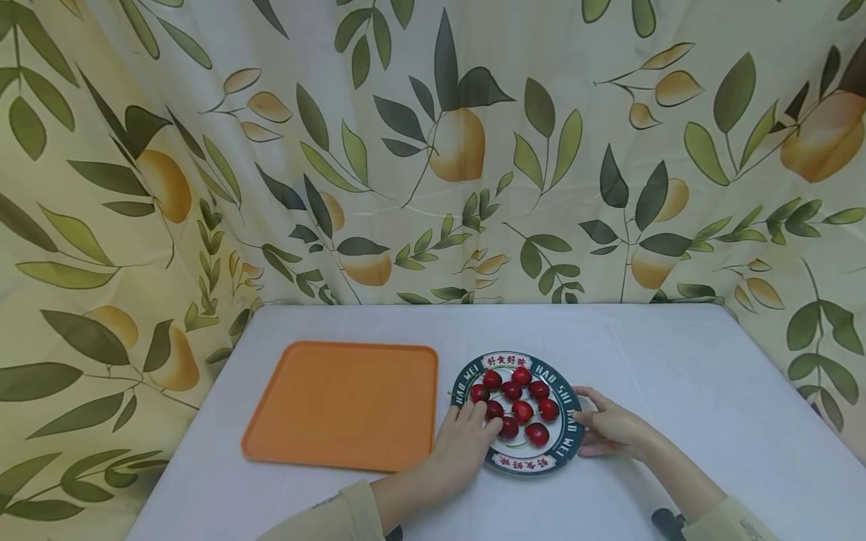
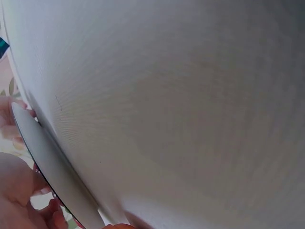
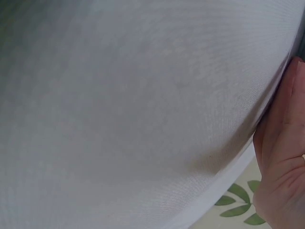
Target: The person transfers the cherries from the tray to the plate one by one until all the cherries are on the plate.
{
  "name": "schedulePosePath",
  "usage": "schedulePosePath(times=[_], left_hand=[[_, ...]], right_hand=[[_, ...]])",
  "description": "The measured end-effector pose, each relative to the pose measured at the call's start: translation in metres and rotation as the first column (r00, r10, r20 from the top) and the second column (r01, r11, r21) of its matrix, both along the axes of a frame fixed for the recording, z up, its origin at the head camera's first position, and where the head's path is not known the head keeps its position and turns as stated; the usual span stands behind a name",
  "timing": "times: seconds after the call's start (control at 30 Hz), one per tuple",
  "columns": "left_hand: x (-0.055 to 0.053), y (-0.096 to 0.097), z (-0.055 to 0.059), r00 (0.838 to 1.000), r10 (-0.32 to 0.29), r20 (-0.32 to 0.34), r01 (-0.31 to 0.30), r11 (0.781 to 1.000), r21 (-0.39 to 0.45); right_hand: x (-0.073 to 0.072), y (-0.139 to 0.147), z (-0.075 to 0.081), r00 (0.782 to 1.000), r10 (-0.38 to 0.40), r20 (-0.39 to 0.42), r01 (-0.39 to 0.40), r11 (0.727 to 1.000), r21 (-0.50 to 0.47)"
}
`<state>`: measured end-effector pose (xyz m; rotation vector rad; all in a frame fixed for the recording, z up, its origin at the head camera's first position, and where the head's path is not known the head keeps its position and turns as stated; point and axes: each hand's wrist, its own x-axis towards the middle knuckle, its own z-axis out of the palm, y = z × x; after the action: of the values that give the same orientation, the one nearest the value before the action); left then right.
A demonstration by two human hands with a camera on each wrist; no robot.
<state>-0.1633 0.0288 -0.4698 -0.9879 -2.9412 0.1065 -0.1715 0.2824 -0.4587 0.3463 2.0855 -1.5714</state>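
Note:
A round plate [image 1: 568,439] with a dark green lettered rim stands on the table, holding several red cherries [image 1: 522,411] with thin stems. My left hand [image 1: 460,451] reaches over the plate's left side in the head view, its thumb and fingertips spread beside the cherries there. The left wrist view catches this left hand [image 2: 19,195] along the pale plate [image 2: 52,157], with a gap between thumb and finger. On the opposite side, my right hand [image 1: 612,427] grips the plate's rim, thumb above and other fingers lower. Only part of the right hand [image 3: 283,143] appears in the right wrist view.
An orange rectangular tray [image 1: 338,406] lies left of the plate, behind my left forearm. White cloth covers the table [image 1: 649,353]. Behind its far edge hangs a curtain [image 1: 541,225] printed with fruit and leaves.

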Motion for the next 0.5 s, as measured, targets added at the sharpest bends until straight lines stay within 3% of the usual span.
schedulePosePath(times=[0.27,0.5], left_hand=[[-0.0001,0.0014,-0.0021,0.999,0.023,0.038,-0.022,0.999,-0.026],[-0.0003,0.0006,-0.0028,1.000,0.024,-0.002,-0.024,1.000,-0.020]], right_hand=[[0.0010,-0.0002,0.0013,1.000,0.003,-0.004,-0.003,1.000,0.000],[0.0016,-0.0007,0.0022,1.000,0.001,-0.001,-0.001,1.000,0.003]])
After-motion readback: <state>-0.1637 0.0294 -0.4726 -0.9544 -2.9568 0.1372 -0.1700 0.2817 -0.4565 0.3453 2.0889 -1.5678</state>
